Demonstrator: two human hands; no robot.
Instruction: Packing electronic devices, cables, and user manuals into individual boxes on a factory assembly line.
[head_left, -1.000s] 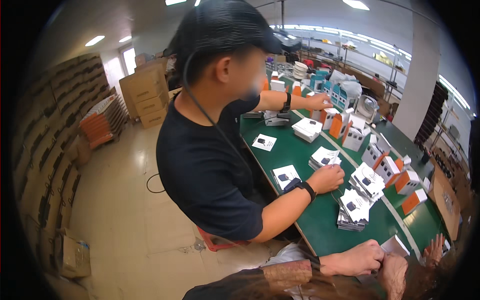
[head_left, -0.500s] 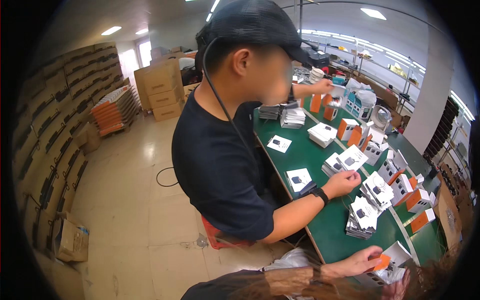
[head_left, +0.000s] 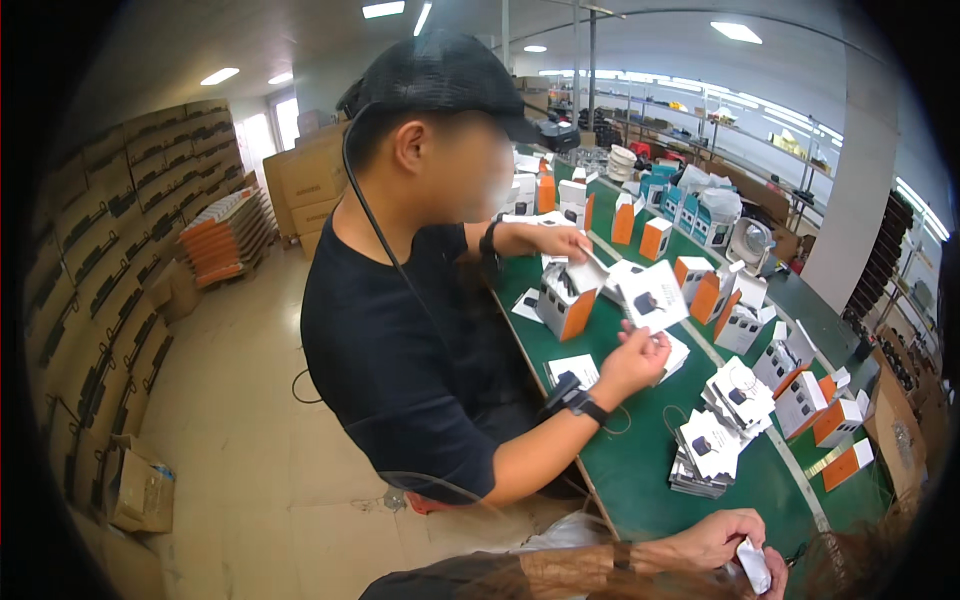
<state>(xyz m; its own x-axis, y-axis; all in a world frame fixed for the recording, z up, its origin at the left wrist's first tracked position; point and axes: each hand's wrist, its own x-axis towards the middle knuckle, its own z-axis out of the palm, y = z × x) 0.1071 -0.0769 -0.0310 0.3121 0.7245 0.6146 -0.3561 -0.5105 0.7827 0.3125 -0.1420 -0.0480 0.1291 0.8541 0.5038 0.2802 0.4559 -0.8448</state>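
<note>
Small white packet (head_left: 754, 568) is at the head view's lower right, by the green table (head_left: 640, 485), pinched in the left hand's (head_left: 722, 538) curled fingers. The right hand (head_left: 775, 574), partly hidden, meets its other side; its grip I cannot tell. Farther up, a co-worker (head_left: 400, 340) holds a white leaflet (head_left: 652, 297).

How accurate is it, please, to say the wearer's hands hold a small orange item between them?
Not quite: in the head view, the small item held between the wearer's left hand and right hand is white, not orange.
</note>
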